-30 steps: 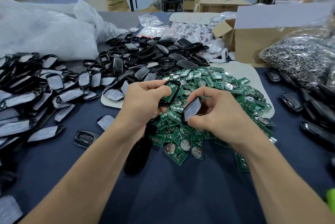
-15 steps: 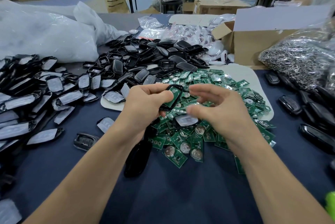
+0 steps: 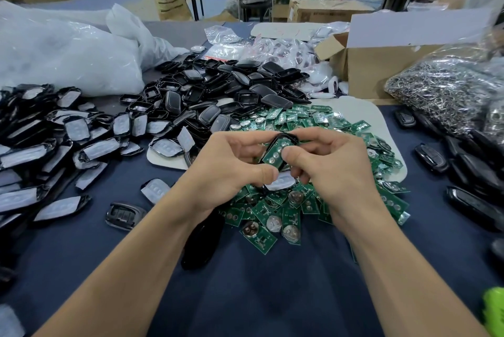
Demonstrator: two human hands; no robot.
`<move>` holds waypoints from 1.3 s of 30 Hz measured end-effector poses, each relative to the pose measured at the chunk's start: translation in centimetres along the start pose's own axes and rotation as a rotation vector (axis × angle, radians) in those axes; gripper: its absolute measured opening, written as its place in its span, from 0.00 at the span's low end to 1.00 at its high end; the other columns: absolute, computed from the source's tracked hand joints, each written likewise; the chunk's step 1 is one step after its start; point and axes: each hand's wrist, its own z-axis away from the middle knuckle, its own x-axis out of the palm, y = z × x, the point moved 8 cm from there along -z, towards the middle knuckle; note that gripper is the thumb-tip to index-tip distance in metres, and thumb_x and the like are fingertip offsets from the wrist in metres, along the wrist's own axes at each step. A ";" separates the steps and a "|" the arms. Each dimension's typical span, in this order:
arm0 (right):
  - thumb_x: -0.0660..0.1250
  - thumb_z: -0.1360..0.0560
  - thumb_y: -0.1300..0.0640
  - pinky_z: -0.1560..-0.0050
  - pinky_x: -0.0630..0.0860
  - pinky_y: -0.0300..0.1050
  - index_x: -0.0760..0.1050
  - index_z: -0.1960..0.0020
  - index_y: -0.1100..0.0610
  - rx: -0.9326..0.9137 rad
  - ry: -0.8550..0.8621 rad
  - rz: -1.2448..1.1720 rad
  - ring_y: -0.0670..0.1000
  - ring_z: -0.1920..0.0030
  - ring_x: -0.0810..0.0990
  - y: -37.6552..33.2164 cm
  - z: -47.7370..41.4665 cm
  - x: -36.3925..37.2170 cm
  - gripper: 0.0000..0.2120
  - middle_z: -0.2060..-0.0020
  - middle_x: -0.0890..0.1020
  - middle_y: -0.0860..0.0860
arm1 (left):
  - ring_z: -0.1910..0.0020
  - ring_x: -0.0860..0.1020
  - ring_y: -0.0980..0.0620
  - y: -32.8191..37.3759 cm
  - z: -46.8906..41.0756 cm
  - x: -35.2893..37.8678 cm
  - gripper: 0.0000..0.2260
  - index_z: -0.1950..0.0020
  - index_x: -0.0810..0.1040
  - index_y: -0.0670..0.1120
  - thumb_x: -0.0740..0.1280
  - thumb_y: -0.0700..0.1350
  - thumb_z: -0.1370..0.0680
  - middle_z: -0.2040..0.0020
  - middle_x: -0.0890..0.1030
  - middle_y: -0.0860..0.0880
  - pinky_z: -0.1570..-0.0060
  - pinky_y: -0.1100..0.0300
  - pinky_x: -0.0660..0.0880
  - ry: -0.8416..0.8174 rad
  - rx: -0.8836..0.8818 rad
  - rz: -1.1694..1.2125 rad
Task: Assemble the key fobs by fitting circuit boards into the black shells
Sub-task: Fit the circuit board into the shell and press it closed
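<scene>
I see my left grip [image 3: 231, 170] pinching the black shell [image 3: 269, 149] above the pile of boards [image 3: 272, 214]. My right grip [image 3: 332, 170] pinches it too, thumb pressing the green board [image 3: 276, 156] inside.

My shell [image 3: 285, 137] is glossy black, the board [image 3: 275, 155] inside it green with silver dots. The heap of boards [image 3: 335, 125] is that same green with silver discs, on navy cloth [image 3: 272, 295].
</scene>
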 end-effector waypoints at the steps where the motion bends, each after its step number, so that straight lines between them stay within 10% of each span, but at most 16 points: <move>1: 0.79 0.32 0.62 0.70 0.75 0.42 0.86 0.55 0.50 0.007 -0.008 -0.027 0.50 0.72 0.80 0.0 0.0 0.1 0.09 0.68 0.86 0.55 | 0.56 0.84 0.48 0.0 0.0 0.0 0.24 0.34 0.83 0.46 0.77 0.29 0.27 0.49 0.88 0.43 0.56 0.57 0.82 -0.005 -0.001 0.012; 13: 0.74 0.25 0.65 0.67 0.76 0.41 0.85 0.56 0.58 -0.003 -0.012 -0.043 0.51 0.70 0.81 -0.1 0.2 0.8 0.04 0.69 0.85 0.53 | 0.61 0.87 0.49 -0.6 0.3 -0.9 0.14 0.47 0.88 0.46 0.81 0.35 0.30 0.57 0.89 0.46 0.61 0.59 0.81 0.200 -0.065 -0.005; 18: 0.76 0.26 0.67 0.70 0.78 0.40 0.84 0.59 0.60 0.110 0.062 -0.237 0.51 0.71 0.83 0.7 0.4 0.6 0.05 0.70 0.84 0.55 | 0.61 0.84 0.65 1.3 1.8 -2.4 0.12 0.54 0.88 0.60 0.84 0.51 0.34 0.62 0.86 0.63 0.54 0.59 0.82 0.567 0.008 -0.438; 24: 0.76 0.28 0.71 0.69 0.79 0.39 0.80 0.59 0.61 0.138 0.106 -0.350 0.52 0.72 0.84 1.1 0.7 0.9 0.08 0.72 0.83 0.54 | 0.66 0.79 0.56 3.2 2.8 -1.5 0.04 0.60 0.87 0.62 0.78 0.60 0.30 0.70 0.79 0.61 0.61 0.60 0.73 0.727 0.031 -0.799; 39: 0.78 0.29 0.70 0.69 0.80 0.39 0.80 0.59 0.62 0.144 0.076 -0.343 0.52 0.71 0.84 0.7 0.9 1.2 0.08 0.71 0.84 0.55 | 0.60 0.85 0.57 -1.1 1.4 -3.0 0.08 0.63 0.87 0.62 0.83 0.51 0.31 0.66 0.86 0.58 0.56 0.59 0.79 0.655 -0.131 -0.106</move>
